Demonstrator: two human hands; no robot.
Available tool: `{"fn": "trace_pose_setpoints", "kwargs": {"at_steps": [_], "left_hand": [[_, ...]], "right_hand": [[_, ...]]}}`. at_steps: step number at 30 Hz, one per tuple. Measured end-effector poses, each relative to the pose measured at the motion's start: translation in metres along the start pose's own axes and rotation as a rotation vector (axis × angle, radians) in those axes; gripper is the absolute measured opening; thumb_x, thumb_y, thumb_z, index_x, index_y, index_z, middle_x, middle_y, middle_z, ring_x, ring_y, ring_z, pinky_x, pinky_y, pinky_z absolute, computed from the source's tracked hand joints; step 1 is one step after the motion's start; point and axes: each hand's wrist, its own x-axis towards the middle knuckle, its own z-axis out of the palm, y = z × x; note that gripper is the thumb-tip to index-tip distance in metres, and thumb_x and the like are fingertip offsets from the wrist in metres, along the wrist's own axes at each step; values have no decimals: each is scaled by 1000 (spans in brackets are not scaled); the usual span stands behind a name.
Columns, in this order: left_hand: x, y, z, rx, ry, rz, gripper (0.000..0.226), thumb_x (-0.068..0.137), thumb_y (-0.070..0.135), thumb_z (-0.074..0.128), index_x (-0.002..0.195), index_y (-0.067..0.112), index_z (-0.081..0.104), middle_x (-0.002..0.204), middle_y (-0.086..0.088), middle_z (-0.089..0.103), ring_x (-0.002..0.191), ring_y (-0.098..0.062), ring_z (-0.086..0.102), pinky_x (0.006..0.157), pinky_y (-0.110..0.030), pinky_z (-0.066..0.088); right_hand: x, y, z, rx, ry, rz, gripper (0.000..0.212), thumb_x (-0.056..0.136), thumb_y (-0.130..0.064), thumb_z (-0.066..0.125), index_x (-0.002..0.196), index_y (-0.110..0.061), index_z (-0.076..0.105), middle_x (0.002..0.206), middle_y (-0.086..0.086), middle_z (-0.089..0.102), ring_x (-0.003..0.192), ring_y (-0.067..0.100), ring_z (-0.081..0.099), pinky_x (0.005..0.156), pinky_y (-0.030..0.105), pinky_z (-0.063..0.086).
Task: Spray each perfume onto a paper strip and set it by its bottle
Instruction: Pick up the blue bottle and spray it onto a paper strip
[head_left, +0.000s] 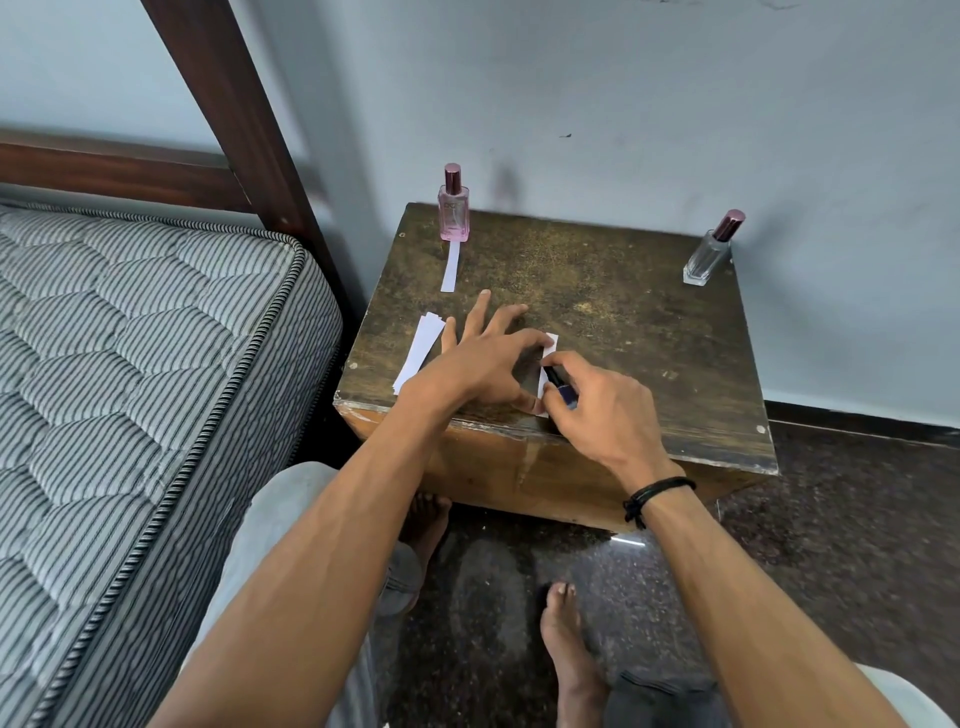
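Observation:
A pink perfume bottle (454, 212) stands at the back left of the wooden table (623, 312), with a white paper strip (451, 266) lying just in front of it. A clear bottle (710, 251) with a dark red cap stands at the back right. My right hand (597, 405) grips a small dark blue bottle (562, 387) near the front edge, its nozzle close over another strip (549, 347). My left hand (488, 358) presses that strip flat between index fingertip and thumb, fingers spread. A small stack of spare strips (420, 352) lies to the left of it.
A striped mattress (130, 389) on a dark wooden bed frame (234, 104) stands close on the left. The table backs onto a grey wall (675, 104). My bare feet (566, 644) rest on the dark speckled floor below the table's front edge.

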Motion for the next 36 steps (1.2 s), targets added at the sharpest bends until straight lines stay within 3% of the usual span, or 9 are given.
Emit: {"fn": "trace_pose_setpoints", "kwargs": {"at_steps": [20, 25, 29, 36], "left_hand": [[-1, 1, 0, -35, -5, -20, 83, 75, 47, 83, 146, 46, 41, 168, 10, 5, 153, -24, -26, 121, -65, -5], [-2, 1, -1, -19, -5, -20, 84, 75, 50, 83, 147, 47, 40, 168, 10, 4, 153, -25, -26, 121, -65, -5], [-2, 0, -4, -13, -22, -21, 85, 75, 51, 83, 147, 47, 39, 169, 12, 2, 153, -25, -27, 121, -65, -6], [-3, -3, -7, -26, -42, -31, 85, 75, 47, 85, 147, 48, 40, 169, 12, 1, 153, -24, -28, 121, -64, -9]], "right_hand": [[1, 0, 5, -17, 40, -38, 27, 97, -30, 59, 123, -21, 64, 77, 0, 71, 70, 32, 66, 55, 32, 31], [1, 0, 6, 8, 51, -10, 29, 98, -33, 60, 124, -24, 63, 78, -1, 72, 71, 31, 67, 54, 33, 38], [5, 0, -2, 187, 46, 136, 32, 97, -37, 63, 129, -33, 63, 100, -1, 78, 90, 27, 73, 71, 39, 57], [13, 4, -10, 229, -74, 160, 31, 98, -37, 61, 129, -39, 62, 104, 0, 76, 99, 25, 70, 77, 37, 54]]}}
